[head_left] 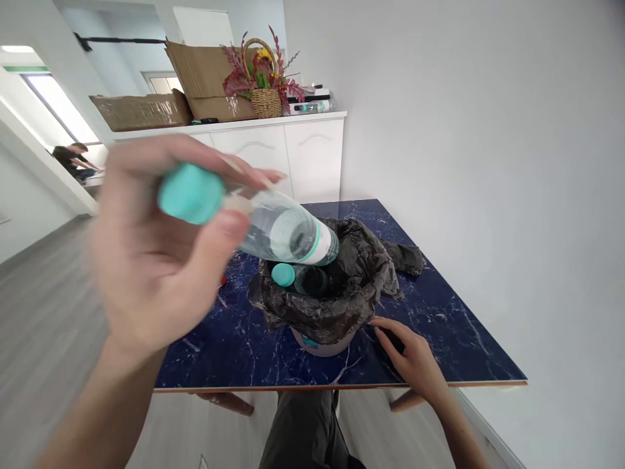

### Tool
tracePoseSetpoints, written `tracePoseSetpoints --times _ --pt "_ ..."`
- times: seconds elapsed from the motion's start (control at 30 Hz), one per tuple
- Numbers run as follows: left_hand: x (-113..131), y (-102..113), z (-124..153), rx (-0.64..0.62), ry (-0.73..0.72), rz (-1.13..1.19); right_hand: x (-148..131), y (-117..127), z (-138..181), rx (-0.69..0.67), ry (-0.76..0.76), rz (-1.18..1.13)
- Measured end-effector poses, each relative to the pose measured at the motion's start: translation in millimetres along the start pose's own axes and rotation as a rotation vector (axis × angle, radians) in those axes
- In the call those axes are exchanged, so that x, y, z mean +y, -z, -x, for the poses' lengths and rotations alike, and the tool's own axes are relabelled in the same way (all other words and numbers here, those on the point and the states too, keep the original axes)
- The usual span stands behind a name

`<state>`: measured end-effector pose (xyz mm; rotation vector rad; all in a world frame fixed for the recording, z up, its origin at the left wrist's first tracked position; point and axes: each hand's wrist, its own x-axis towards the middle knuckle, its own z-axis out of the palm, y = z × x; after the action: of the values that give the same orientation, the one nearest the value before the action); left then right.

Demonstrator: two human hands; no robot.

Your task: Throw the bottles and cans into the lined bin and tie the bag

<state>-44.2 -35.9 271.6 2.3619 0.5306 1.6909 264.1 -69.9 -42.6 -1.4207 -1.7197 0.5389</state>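
My left hand (161,254), blurred by motion, is closed around a clear plastic bottle (263,225) with a teal cap. The bottle slants down to the right, its base over the mouth of a small bin (322,348). A black plastic bag (342,306) lines this bin and hangs over its rim. Inside lies another bottle (283,275), its teal cap towards the left; the rest of it is partly hidden. My right hand (413,355) rests on the table at the bin's lower right, fingers stretched out and apart, fingertips by the bag's edge, holding nothing visible.
The bin stands on a dark blue marbled table (439,332) beside a white wall. Part of the bag trails right (405,257). Behind, a white cabinet (312,156) bears cardboard boxes (141,112), a flower basket (266,103) and bottles (317,106). A person (73,159) sits far left.
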Motion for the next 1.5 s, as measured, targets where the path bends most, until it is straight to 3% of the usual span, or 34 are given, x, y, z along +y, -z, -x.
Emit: tracePoseSetpoints --times 0.1,0.2,0.3,0.4,0.5,0.6,0.8,1.03,1.17,1.3,1.4,1.5 --pt "-3.6 -21.7 2.0 -0.155 0.004 0.049 -0.2 0.2 -0.3 0.003 0.004 0.004" --pt "-11.2 -33.4 3.6 -0.314 0.146 0.096 -0.7 0.3 -0.5 0.01 0.005 0.01" --pt "-16.5 -37.1 2.5 -0.539 0.229 0.005 -1.0 0.1 -0.6 0.015 0.008 0.015" --pt "-18.4 -37.3 2.2 -0.788 0.212 -0.094 -1.4 -0.1 -0.4 0.025 0.01 0.014" --pt "-19.1 -35.6 4.4 -0.901 0.179 -0.105 -2.2 0.1 -0.1 0.039 0.017 0.02" --pt "-19.9 -30.7 7.6 -0.821 0.168 -0.099 -3.1 0.8 0.2 0.039 0.02 0.025" --pt "-24.0 -16.8 17.2 -0.435 0.116 -0.113 -3.6 2.1 0.8 0.022 0.015 0.015" --pt "-40.3 -9.2 41.0 0.051 0.21 -0.353 -5.6 3.9 1.1 0.035 0.043 -0.004" --pt "-55.7 13.1 58.8 0.225 0.265 -0.531 -2.9 5.0 0.4 0.033 0.058 -0.02" --pt "-88.2 54.6 83.3 0.165 0.389 -0.87 1.1 5.3 1.1 0.013 0.061 -0.038" --pt "-124.3 82.1 106.0 0.0 0.445 -1.002 2.1 4.8 2.5 0.009 0.048 -0.039" --pt "-157.5 94.1 124.6 -0.184 0.61 -1.077 1.2 4.2 3.2 0.021 0.043 -0.033"
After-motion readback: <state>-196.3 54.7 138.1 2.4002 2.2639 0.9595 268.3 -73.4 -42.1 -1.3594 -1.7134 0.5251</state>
